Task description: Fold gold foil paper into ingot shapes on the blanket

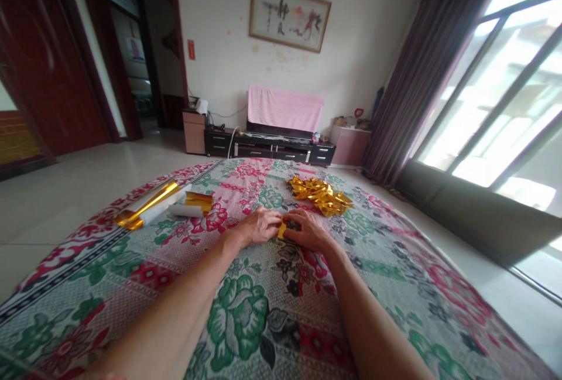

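Note:
Both of my hands rest close together on a floral cloth (246, 304) that covers the surface in front of me. My left hand (259, 226) and my right hand (307, 229) have their fingers pressed round a small piece of gold foil paper (281, 229), mostly hidden between them. Just beyond my hands lies a pile of folded gold foil pieces (319, 194). Off to the left sits a stack of gold foil sheets (147, 207), with a curled gold and white sheet (193, 204) beside it.
The covered surface ends at a tiled floor (65, 192) on the left. A low dark TV cabinet (272, 147) with a pink cloth over it stands against the far wall. Tall windows (504, 93) with a dark curtain run along the right.

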{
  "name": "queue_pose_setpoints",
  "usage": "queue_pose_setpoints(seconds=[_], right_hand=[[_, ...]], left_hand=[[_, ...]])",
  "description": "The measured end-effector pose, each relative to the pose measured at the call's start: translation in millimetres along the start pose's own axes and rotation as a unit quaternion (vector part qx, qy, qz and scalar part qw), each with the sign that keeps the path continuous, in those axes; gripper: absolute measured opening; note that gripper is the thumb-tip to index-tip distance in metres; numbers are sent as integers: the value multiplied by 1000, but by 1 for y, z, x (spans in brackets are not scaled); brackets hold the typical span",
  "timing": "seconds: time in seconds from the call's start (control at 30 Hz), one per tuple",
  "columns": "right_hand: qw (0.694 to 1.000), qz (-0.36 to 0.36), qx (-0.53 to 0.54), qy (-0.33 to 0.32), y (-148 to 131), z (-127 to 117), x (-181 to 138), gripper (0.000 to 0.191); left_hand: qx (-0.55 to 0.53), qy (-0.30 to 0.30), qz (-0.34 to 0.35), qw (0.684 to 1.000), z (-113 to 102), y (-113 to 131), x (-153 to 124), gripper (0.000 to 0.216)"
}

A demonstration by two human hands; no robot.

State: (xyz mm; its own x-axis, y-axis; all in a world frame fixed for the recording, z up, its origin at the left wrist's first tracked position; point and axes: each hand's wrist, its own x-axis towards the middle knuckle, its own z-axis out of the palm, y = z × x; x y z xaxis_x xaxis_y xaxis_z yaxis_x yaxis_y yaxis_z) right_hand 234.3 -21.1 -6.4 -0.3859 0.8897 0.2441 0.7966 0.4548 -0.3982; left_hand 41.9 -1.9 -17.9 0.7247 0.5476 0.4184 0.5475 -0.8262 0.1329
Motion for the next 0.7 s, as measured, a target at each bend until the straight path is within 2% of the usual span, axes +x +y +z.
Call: queue_pose_setpoints(seconds=[0.27, 0.47, 0.57, 0.7], right_hand=[[991, 19, -9, 132, -4, 17, 4, 16], [982, -7, 22, 186, 3, 24, 7, 17], [980, -50, 51, 185, 6, 25, 4, 19], [980, -119, 81, 139, 1, 20, 0, 18]], left_hand=[[-3, -3, -15, 1000, 0, 0, -1, 22], [-20, -14, -24, 999, -2, 1, 1, 22], [-24, -15, -21, 999, -4, 3, 1, 24], [-37, -5, -12, 999, -4, 3, 0, 24]])
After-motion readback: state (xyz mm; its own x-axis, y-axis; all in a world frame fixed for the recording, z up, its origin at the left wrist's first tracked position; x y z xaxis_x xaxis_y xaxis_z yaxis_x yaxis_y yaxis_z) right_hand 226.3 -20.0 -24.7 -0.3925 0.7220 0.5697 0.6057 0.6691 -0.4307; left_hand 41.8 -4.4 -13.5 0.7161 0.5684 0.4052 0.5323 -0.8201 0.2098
